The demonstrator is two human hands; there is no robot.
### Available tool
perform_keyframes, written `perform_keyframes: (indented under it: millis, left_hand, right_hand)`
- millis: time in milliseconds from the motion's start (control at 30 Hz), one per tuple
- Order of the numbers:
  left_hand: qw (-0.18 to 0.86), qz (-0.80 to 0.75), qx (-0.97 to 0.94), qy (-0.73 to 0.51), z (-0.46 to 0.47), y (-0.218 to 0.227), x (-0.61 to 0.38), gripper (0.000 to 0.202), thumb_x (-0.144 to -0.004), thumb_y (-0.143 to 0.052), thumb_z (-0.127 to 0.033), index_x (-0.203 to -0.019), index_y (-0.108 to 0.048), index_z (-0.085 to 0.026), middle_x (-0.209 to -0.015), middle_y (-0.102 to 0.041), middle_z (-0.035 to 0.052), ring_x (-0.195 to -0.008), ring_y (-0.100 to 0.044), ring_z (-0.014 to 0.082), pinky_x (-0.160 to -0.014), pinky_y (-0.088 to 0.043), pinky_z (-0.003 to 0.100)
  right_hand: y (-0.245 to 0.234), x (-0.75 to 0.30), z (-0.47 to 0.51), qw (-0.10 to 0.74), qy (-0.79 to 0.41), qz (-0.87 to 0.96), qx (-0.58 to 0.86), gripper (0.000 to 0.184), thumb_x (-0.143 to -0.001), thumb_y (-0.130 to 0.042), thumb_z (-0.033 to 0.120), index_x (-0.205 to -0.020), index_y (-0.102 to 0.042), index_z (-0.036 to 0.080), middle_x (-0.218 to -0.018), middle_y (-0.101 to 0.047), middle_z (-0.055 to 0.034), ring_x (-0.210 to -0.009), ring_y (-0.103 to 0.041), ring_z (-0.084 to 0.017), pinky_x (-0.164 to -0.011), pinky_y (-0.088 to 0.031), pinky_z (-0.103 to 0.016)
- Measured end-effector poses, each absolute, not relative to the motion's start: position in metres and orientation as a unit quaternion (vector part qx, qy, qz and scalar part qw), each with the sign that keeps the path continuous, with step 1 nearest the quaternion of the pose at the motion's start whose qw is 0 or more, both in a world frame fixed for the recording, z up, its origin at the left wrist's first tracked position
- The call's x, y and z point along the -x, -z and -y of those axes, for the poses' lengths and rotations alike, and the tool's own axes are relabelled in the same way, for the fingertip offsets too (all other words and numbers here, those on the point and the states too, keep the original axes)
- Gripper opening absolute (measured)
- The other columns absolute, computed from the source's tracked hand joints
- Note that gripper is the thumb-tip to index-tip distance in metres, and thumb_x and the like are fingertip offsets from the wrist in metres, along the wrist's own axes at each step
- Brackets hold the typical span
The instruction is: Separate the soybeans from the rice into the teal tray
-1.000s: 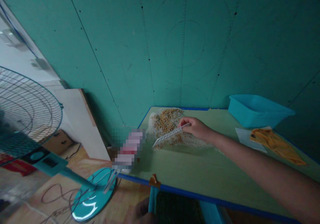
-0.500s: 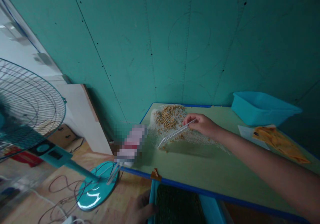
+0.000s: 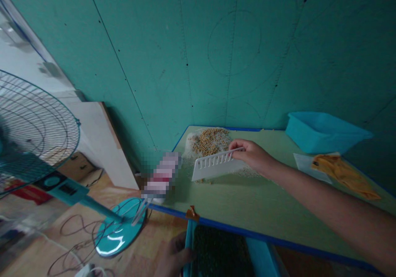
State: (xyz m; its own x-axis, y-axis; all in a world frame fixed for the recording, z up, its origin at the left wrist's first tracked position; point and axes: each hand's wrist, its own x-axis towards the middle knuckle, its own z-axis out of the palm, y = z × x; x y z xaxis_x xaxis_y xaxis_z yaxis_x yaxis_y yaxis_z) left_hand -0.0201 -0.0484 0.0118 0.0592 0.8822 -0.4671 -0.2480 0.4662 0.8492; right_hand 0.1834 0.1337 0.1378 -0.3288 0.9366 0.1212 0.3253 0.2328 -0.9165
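Note:
My right hand (image 3: 252,155) reaches across the green table (image 3: 241,207) and pinches the top right corner of a white slotted plastic scraper (image 3: 213,166). The scraper stands nearly upright, its lower edge on the table in front of a heap of yellow-brown beans and white grains (image 3: 210,142) at the far left corner. Below the table's near edge, my left hand (image 3: 173,258) grips the rim of a teal bin (image 3: 216,254) holding dark contents.
A teal tub (image 3: 324,132) stands at the back right, with a yellow cloth (image 3: 343,174) on white paper before it. A teal standing fan (image 3: 37,145) with its round base (image 3: 119,231) and loose cables are on the floor at left. The green wall is close behind.
The scraper has tipped up from a flat slant to nearly upright, facing me, and shifted slightly toward me. My left hand has come further into view on the bin's rim.

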Motion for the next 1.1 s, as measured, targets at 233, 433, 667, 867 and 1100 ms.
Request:
perform_keyframes:
  millis: [233, 433, 667, 867, 1100]
  left_hand:
    - [0.665, -0.54, -0.298, -0.421, 0.049, -0.012, 0.02, 0.025, -0.05, -0.06, -0.022, -0.073, -0.069, -0.014, -0.054, -0.057, 0.0004, -0.055, -0.05, 0.0169, -0.056, -0.038, 0.029]
    - [0.658, -0.545, -0.305, -0.421, 0.051, -0.014, 0.021, 0.026, -0.05, -0.061, -0.022, -0.073, -0.068, -0.014, -0.054, -0.058, 0.0004, -0.055, -0.05, 0.0171, -0.056, -0.039, 0.029]
    - [0.659, -0.537, -0.303, -0.43, 0.05, -0.01, 0.02, 0.027, -0.05, -0.062, -0.026, -0.073, -0.069, -0.014, -0.053, -0.057, -0.0004, -0.057, -0.052, 0.0182, -0.061, -0.042, 0.031]
    - [0.666, -0.535, -0.31, -0.416, 0.049, -0.003, 0.021, 0.027, -0.05, -0.061, -0.025, -0.073, -0.07, -0.014, -0.053, -0.057, -0.0003, -0.047, -0.045, 0.0137, -0.048, -0.034, 0.026]
    - [0.666, -0.536, -0.31, -0.416, 0.049, 0.0, 0.022, 0.027, -0.05, -0.064, -0.028, -0.072, -0.068, -0.013, -0.053, -0.057, -0.0003, -0.049, -0.046, 0.014, -0.05, -0.035, 0.027]
  right_hand:
    - [-0.133, -0.179, -0.131, 0.368, -0.432, 0.68, 0.464, 0.009, -0.059, -0.053, 0.027, -0.066, -0.05, 0.022, -0.065, -0.052, 0.0016, -0.06, -0.046, -0.014, -0.055, -0.032, -0.026]
    - [-0.13, -0.178, -0.132, 0.374, -0.432, 0.672, 0.471, 0.011, -0.059, -0.053, 0.026, -0.068, -0.05, 0.021, -0.065, -0.052, 0.0016, -0.059, -0.046, -0.014, -0.055, -0.033, -0.026]
    - [-0.134, -0.178, -0.127, 0.371, -0.433, 0.678, 0.464, 0.007, -0.059, -0.053, 0.024, -0.064, -0.051, 0.021, -0.065, -0.051, 0.0021, -0.062, -0.047, -0.014, -0.059, -0.035, -0.027]
    - [-0.135, -0.176, -0.126, 0.367, -0.437, 0.678, 0.463, 0.006, -0.059, -0.054, 0.024, -0.064, -0.05, 0.021, -0.064, -0.051, 0.0025, -0.062, -0.048, -0.014, -0.058, -0.034, -0.026]
    - [-0.136, -0.177, -0.123, 0.364, -0.445, 0.675, 0.462, 0.006, -0.059, -0.053, 0.023, -0.064, -0.05, 0.021, -0.065, -0.051, 0.0024, -0.061, -0.047, -0.013, -0.059, -0.034, -0.027]
